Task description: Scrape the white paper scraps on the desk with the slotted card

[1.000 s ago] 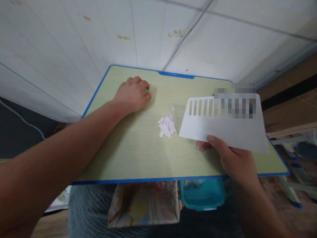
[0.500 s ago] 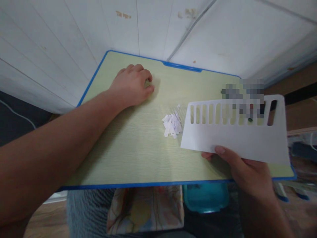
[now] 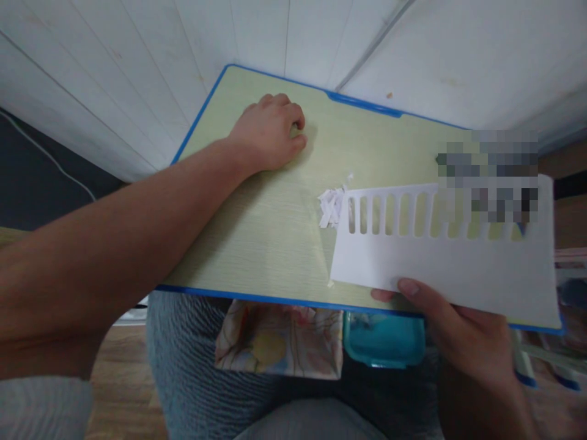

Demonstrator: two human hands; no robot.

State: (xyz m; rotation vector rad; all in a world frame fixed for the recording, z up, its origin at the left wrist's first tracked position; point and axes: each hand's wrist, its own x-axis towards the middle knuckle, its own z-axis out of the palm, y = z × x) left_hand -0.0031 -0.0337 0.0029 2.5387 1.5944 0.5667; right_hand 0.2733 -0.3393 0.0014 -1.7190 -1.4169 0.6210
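My right hand [image 3: 463,327] grips the lower edge of a white sheet [image 3: 440,266] with a row of slots cut along its upper part, thumb on top and fingers underneath. The sheet is held above the right side of a pale green table [image 3: 261,244]. Its left edge overlaps a small heap of white paper scraps [image 3: 331,206]. My left hand [image 3: 275,131] rests on the table's far left part, fingers loosely curled; table shows through the gap between thumb and forefinger, and nothing is seen in it.
A blurred-out patch [image 3: 499,165] hides items at the table's right rear. Below the front edge are a fabric-covered box [image 3: 284,348] and a teal plastic container [image 3: 385,342]. A white panelled wall [image 3: 257,30] borders the back, with a cable [image 3: 376,46] running down it.
The camera view has shifted, showing more of my lap. The slotted sheet has moved left relative to the table and now partly covers the scraps. My left hand stays in place on the table.
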